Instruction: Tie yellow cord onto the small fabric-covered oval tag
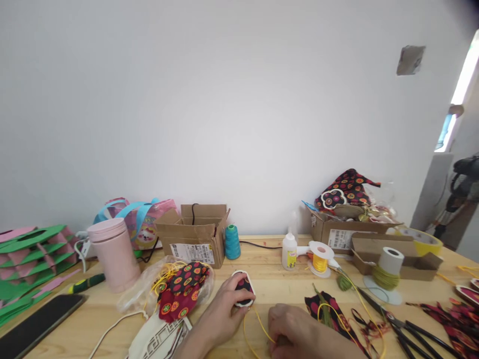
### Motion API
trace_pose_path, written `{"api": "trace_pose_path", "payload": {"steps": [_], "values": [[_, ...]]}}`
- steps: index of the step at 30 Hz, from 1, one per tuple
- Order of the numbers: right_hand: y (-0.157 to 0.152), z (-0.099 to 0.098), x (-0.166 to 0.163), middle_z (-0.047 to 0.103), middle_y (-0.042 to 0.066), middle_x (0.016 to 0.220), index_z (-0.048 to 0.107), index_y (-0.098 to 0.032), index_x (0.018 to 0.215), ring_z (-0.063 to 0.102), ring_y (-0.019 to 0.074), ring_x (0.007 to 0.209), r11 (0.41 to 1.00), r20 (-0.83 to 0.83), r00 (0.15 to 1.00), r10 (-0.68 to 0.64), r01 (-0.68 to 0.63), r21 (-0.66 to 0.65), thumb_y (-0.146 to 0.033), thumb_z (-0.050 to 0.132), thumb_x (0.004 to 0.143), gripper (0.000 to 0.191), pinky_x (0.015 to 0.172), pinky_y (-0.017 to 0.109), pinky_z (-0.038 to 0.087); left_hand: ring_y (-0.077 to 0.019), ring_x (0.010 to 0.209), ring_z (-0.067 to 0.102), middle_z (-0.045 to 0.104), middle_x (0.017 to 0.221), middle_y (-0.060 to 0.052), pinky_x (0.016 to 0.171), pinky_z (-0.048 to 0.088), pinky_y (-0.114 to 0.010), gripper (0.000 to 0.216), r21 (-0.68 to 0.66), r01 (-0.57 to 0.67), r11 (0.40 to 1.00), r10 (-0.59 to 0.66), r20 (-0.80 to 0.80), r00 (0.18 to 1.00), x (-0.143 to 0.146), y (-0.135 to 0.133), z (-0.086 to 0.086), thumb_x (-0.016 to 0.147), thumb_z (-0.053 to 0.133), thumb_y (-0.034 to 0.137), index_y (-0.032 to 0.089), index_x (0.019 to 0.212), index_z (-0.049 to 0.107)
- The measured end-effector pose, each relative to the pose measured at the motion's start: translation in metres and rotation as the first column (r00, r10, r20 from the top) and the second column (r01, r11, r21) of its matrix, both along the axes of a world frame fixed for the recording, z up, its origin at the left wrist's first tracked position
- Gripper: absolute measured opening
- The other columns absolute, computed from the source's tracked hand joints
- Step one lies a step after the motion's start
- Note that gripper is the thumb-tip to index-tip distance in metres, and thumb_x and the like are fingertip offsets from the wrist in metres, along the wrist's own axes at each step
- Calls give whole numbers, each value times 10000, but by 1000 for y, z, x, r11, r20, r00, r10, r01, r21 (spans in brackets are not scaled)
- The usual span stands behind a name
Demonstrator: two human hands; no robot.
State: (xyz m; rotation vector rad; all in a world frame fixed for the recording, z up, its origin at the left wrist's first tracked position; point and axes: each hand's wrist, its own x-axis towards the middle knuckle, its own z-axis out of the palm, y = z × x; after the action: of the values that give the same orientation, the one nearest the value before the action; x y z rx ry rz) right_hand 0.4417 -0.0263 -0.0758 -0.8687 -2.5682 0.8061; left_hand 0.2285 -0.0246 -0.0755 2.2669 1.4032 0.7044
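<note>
My left hand (223,309) grips a small oval piece (244,289) covered in dark patterned fabric with a white edge, held just above the wooden table (273,279). My right hand (299,331) rests on the table to the right of it, fingers closed around a thin yellow cord (258,321) that loops between the two hands. A pile of red and black patterned fabric (183,289) lies on a clear plastic bag just left of my left hand.
Behind stand a pink cup (114,254), an open cardboard box (194,237), a teal thread spool (232,242), a glue bottle (289,249), a yellow cord spool (320,259) and an olive cord spool (387,269). Black scissors (404,326) lie at right, green and pink paper (30,259) at left.
</note>
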Motion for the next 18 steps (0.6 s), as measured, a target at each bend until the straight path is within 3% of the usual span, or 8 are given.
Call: {"api": "trace_pose_path", "payload": {"steps": [5,8,10,14,18], "values": [[1,9,5,552,-19,731,575,-151,688,491,91,676,998,55,996,-65,65,-7,-84,586,657,75,594,158,356,-213,1187,344,398,1280,-64,994,271,-383,316,0,-24,1000,24,5,1000,1,2,0,714,472,119,270,947,622],[2,8,4,550,-16,772,584,-168,762,493,106,699,995,40,995,-96,94,41,-196,670,627,162,611,179,357,-212,1164,374,419,1262,-62,978,291,-393,303,23,-32,999,32,19,999,1,4,-1,717,476,123,275,929,630],[3,2,1,551,-21,795,593,-188,781,497,116,737,995,38,997,-68,65,76,-252,708,599,224,636,186,356,-212,1153,386,431,1252,-61,968,302,-397,295,31,-31,999,31,26,999,1,4,-2,716,480,123,275,917,635],[4,-11,-2,552,-22,770,587,-180,724,497,116,775,995,18,1000,17,-19,102,-194,641,688,67,664,180,350,-218,1131,406,457,1229,-56,951,321,-378,261,40,-28,999,26,46,999,1,5,-2,716,488,139,263,883,645],[1,-2,0,546,-21,735,564,-158,673,487,101,699,1000,4,1000,14,-14,7,-126,615,670,61,607,167,352,-217,1110,426,473,1210,-58,941,324,-365,236,4,-52,999,52,59,997,0,6,-1,706,509,152,255,865,650]]}}
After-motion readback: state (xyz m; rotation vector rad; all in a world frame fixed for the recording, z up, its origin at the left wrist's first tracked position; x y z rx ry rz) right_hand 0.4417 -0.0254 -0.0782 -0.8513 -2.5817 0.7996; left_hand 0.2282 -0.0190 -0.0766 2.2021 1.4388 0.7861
